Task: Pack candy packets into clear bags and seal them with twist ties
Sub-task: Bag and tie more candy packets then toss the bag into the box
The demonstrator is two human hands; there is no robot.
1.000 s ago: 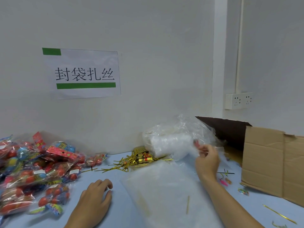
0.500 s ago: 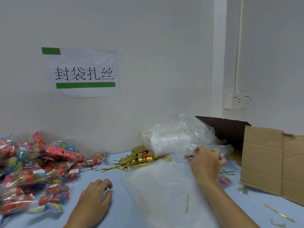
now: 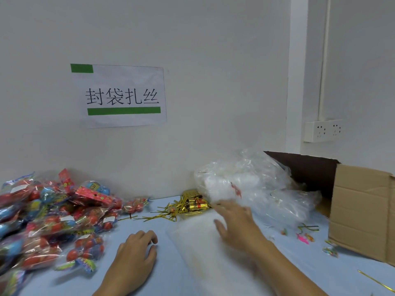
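A heap of colourful candy packets point(image 3: 49, 218) fills the table's left side. Gold twist ties point(image 3: 183, 207) lie scattered at the back centre. A crumpled bundle of clear bags point(image 3: 252, 189) sits behind a flat stack of clear bags point(image 3: 205, 253) in front of me. My left hand point(image 3: 134, 259) rests palm down on the blue table, fingers loosely curled, holding nothing. My right hand point(image 3: 235, 223), blurred by motion, hovers over the far end of the flat stack with fingers spread, just in front of the crumpled bundle.
An open cardboard box point(image 3: 363, 210) stands at the right. Small candy pieces and ties point(image 3: 303, 236) lie loose near it; one gold tie point(image 3: 378, 283) lies at the front right. A paper sign point(image 3: 121, 96) and a wall socket point(image 3: 322, 130) are on the wall.
My right hand has swung left from the crumpled bag bundle and opened its fingers over the flat stack. My left hand has stayed put.
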